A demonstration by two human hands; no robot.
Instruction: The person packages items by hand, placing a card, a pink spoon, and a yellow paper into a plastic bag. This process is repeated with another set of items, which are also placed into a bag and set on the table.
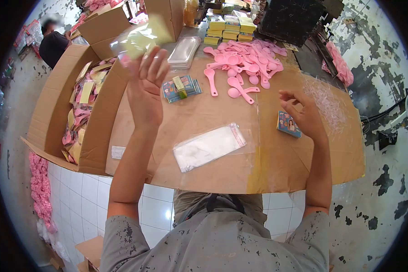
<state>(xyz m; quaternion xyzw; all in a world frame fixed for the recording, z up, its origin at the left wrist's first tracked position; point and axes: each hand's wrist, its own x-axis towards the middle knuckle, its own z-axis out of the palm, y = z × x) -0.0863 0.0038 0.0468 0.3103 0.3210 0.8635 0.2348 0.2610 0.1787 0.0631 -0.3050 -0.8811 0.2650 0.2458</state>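
My left hand (147, 90) is raised beside the open cardboard box, fingers apart. A motion-blurred clear plastic packet (147, 38) with a pale yellow card is at its fingertips, seemingly coming loose from them. My right hand (303, 115) hovers over a small stack of blue printed cards (288, 124), its fingers loosely bent and apart, holding nothing. Between my hands lies a stack of clear plastic bags (208, 147). Pink measuring spoons (249, 61) form a heap farther back. More blue cards (170, 90) lie near my left hand, a small yellow-green item on top.
The large cardboard box (45, 118) at left holds many spoon packets. Yellow-edged card stacks (229, 29) and a bag stack (184, 52) stand at the back. Clear plastic strips (326, 104) lie at right. A person (53, 45) is at far left.
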